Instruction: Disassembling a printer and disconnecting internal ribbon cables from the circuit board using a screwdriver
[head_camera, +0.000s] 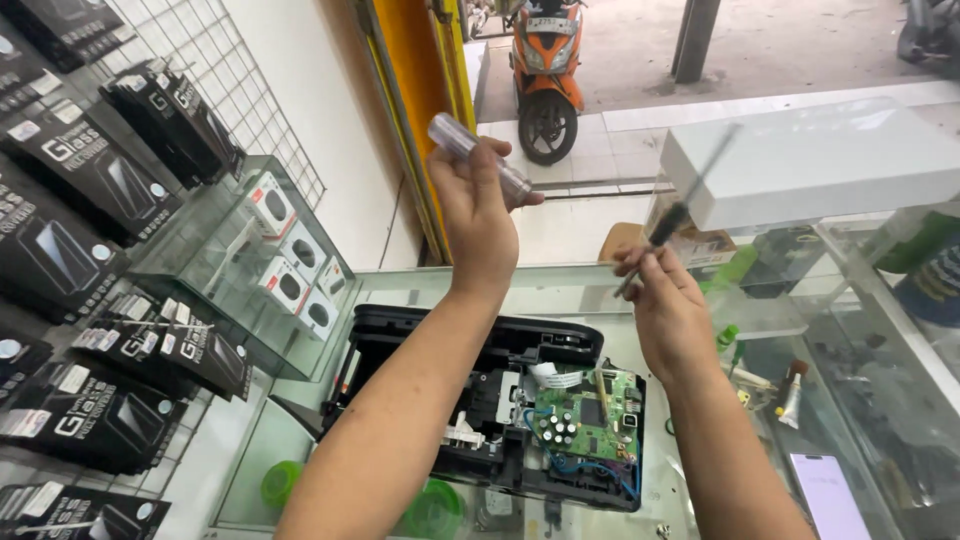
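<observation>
My left hand (478, 215) is raised above the counter and grips a clear plastic screwdriver handle (478, 158) that points up and to the left. My right hand (665, 300) holds a thin dark screwdriver shaft (688, 200) between its fingertips, tilted up to the right and blurred. Below both hands lies an opened black printer (480, 400) with its cover off. A green circuit board (590, 415) with blue wires shows at the printer's right side.
The printer rests on a glass counter (400, 285). Packaged screen protectors (90, 180) hang on a wire grid at left. A white box (810, 160) sits at right, a phone (830, 495) lies at lower right. An orange scooter (547, 70) stands outside.
</observation>
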